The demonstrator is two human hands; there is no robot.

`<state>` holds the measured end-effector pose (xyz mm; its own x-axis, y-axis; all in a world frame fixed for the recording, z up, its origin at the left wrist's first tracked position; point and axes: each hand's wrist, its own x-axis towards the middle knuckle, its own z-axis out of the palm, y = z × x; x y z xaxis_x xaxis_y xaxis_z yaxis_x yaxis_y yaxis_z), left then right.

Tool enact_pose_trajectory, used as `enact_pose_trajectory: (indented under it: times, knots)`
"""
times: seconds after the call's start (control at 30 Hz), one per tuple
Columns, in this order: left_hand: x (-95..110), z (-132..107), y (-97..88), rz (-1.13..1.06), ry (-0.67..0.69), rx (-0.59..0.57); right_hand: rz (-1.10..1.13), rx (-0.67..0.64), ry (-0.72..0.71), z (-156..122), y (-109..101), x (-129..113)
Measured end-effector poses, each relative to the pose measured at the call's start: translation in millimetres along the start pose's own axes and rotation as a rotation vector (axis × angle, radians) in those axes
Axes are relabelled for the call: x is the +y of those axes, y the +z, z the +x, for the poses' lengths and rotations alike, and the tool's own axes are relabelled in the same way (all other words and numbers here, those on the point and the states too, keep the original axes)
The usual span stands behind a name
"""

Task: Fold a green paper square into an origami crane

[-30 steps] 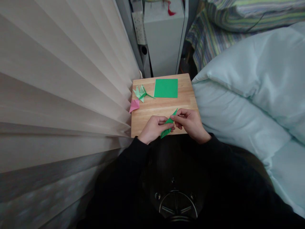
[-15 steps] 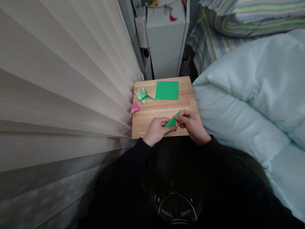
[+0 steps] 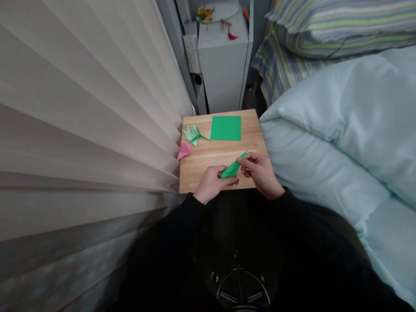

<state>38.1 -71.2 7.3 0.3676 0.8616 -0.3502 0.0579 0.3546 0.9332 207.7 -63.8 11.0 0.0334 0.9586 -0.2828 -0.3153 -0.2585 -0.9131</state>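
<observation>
A narrow, pointed piece of folded green origami paper (image 3: 231, 169) is held between my two hands over the near part of a small wooden table (image 3: 201, 167). My left hand (image 3: 212, 181) grips its lower, wider end, the thumb along the near side. Near the upper right tip, my right hand (image 3: 260, 171) pinches the paper between thumb and fingers. Further back lies a stack of square green origami paper (image 3: 225, 128). To its left are a folded green-and-white origami piece (image 3: 193, 134) and a pink folded paper (image 3: 184, 150).
Pale pleated curtains (image 3: 130, 108) hang along the table's left edge. A light blue duvet (image 3: 312, 147) on a bed borders the right side, with striped pillows (image 3: 341, 26) behind. A white cabinet (image 3: 222, 69) with a red tassel (image 3: 232, 34) on top stands beyond the table.
The folded green paper has turned slightly in my hands and shows more of its wide lower part. My left fingers have shifted on it. The whole view has tilted up a little.
</observation>
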Motion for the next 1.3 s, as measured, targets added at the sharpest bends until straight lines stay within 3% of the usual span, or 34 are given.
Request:
enact_pose_trajectory:
  times: [0.13,0.23,0.3,0.43,0.5,0.6,0.7,0.8,0.9,1.07,1.3]
  knots:
    - [3,0,2.5,0.034,0.006,-0.008,0.015,0.022,-0.012,0,0,2]
    - [7,-1,-0.8,-0.056,-0.01,-0.012,0.026,0.053,-0.054,2,-3,0]
    - [10,0,-7.2,-0.128,0.004,0.061,0.023,0.087,-0.072,3,-5,-2]
    - [13,1,-17.4,-0.302,0.093,0.314,0.001,0.08,-0.024,3,-4,-3]
    - [13,1,-13.7,-0.38,0.125,0.357,0.01,0.066,-0.004,0,0,1]
    - [8,3,1.2,-0.371,0.121,0.284,0.04,0.053,0.009,-6,9,11]
    - [4,6,10.8,-0.353,0.145,0.306,-0.032,-0.016,0.022,-10,15,20]
    - [3,7,5.1,-0.319,0.138,0.357,-0.252,-0.02,-0.096,-9,14,21]
    - [6,4,-4.8,-0.22,0.016,0.265,-0.356,0.042,-0.234,-4,8,13]
    - [9,-1,-5.1,-0.092,-0.015,0.102,-0.243,-0.127,-0.134,-1,5,3]
    - [11,-2,-1.0,-0.07,0.016,0.032,-0.247,0.0,-0.184,-6,9,10]
